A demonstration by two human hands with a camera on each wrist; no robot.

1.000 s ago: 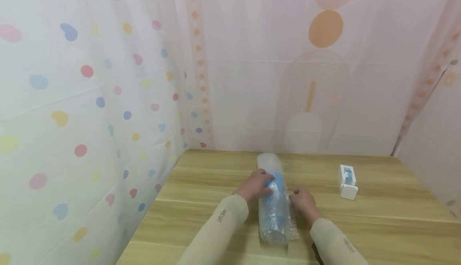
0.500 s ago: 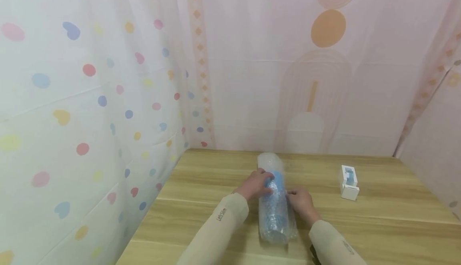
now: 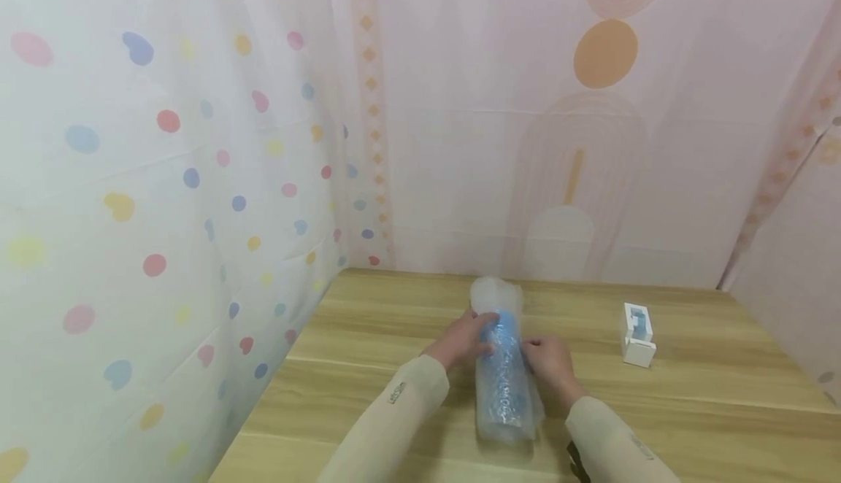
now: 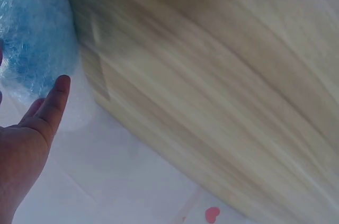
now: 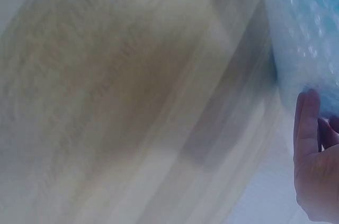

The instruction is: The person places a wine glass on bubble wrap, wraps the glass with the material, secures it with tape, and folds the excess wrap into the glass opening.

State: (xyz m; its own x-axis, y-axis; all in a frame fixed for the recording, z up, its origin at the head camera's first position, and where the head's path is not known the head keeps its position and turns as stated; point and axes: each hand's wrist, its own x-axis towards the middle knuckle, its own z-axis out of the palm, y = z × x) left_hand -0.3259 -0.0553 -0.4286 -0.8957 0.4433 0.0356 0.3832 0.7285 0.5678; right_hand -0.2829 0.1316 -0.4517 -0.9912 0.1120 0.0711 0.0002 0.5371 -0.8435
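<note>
One bundle [image 3: 506, 384] (bubble-wrapped) between left hand [image 3: 461, 340] — spread against it — and right hand [image 3: 553, 366], pinching wrap [image 3: 496, 295].

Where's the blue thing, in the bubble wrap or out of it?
In. In the head view, the blue object shows through the clear bubble wrap, which reaches past both its ends.

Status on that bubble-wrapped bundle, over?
Left hand rests on bubble wrap; right hand pinches its edge. Blue item inside. White tape dispenser apart, not blocking.
</note>
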